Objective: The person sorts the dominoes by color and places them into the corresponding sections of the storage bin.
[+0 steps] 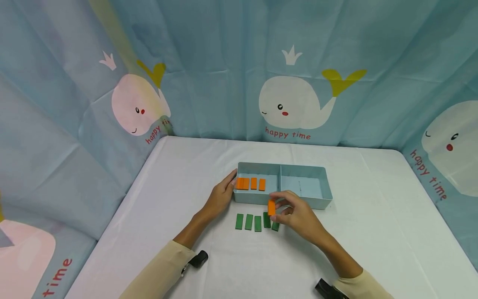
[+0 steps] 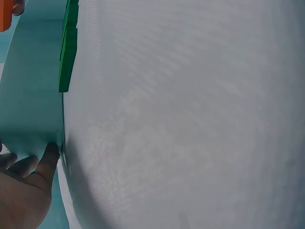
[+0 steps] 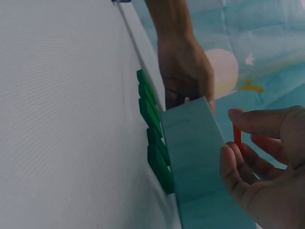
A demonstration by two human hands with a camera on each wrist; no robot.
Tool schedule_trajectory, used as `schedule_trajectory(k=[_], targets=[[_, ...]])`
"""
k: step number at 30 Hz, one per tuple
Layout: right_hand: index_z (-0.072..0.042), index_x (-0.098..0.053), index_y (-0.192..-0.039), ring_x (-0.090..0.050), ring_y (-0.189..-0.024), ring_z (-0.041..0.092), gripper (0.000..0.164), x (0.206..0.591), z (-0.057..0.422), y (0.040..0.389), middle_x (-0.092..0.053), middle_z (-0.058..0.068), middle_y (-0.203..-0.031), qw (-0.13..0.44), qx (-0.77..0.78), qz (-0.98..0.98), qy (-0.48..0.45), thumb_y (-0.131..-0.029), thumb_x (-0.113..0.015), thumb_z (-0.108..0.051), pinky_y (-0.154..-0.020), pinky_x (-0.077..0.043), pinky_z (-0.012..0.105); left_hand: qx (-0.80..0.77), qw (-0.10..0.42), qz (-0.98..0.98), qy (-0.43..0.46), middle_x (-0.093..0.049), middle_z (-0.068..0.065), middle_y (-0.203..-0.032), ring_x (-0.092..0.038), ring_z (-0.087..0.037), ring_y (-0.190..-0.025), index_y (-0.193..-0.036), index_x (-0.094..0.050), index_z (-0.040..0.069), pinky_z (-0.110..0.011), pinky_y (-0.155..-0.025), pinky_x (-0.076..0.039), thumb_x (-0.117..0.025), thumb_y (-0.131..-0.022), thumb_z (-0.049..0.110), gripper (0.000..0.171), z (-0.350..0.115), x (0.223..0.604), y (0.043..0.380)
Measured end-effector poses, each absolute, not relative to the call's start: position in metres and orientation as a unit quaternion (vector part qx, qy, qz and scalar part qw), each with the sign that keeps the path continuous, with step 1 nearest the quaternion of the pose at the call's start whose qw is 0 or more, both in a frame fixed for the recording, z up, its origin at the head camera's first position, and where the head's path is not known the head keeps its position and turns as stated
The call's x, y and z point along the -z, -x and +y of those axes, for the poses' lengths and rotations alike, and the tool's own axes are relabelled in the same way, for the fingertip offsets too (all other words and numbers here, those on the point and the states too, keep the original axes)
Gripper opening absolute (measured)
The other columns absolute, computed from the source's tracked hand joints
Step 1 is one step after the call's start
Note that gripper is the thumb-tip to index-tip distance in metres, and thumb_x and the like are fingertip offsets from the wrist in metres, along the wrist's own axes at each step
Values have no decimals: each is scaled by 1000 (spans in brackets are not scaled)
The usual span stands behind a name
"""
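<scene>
A light blue two-compartment box [image 1: 306, 203] stands on the white table. My left hand [image 1: 219, 198] rests against the outside of its left end; in the left wrist view the fingertips [image 2: 51, 149] touch that end wall. Between thumb and fingers, my right hand [image 1: 300, 216] pinches an orange tile [image 1: 271, 207] upright, just in front of the box near its divider. Several orange tiles [image 1: 254, 183] are lined up in the left compartment. A row of several green tiles [image 1: 249, 222] lies before the box, the rightmost partly hidden by my right hand.
The right compartment [image 1: 302, 187] shows its bare floor. White cloth [image 1: 231, 265] covers the table, and a blue curtain with whale prints [image 1: 291, 104] hangs behind and at both sides. Dark wrist devices [image 1: 198, 259] sit at both sleeves.
</scene>
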State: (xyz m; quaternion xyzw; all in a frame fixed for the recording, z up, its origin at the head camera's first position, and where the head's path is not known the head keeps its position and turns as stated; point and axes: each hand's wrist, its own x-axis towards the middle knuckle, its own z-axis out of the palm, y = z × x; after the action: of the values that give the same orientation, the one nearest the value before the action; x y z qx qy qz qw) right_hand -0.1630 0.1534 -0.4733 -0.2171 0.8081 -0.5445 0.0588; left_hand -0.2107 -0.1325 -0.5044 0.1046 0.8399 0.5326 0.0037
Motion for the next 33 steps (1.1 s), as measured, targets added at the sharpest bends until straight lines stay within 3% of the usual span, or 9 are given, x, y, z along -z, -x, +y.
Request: schedule_trajectory(k=[13, 17, 33], targets=[[-19, -67, -138, -66, -115, 22, 53, 466, 137, 173, -65, 4, -134, 43, 564, 793, 225, -90, -87, -13, -87, -61, 26, -530, 1, 841, -109, -36, -4, -171, -32, -25, -159, -167, -33, 9, -48, -130, -27, -41, -117, 21, 52, -133, 504, 210], [-13, -66, -139, -66, -115, 23, 53, 462, 131, 177, -64, 7, -137, 40, 570, 788, 229, -90, -86, -11, -89, -61, 26, -530, 0, 841, -108, -36, -4, -171, -32, -25, -159, -167, -33, 8, -48, -130, -28, -41, -117, 22, 52, -133, 504, 211], [-12, -68, -138, -67, -114, 25, 52, 459, 110, 194, -66, 3, -135, 15, 554, 801, 228, -89, -86, -6, -89, -61, 26, -527, -1, 843, -107, -36, -5, -171, -33, -26, -159, -167, -34, 7, -49, -130, -28, -42, -117, 22, 52, -134, 505, 211]])
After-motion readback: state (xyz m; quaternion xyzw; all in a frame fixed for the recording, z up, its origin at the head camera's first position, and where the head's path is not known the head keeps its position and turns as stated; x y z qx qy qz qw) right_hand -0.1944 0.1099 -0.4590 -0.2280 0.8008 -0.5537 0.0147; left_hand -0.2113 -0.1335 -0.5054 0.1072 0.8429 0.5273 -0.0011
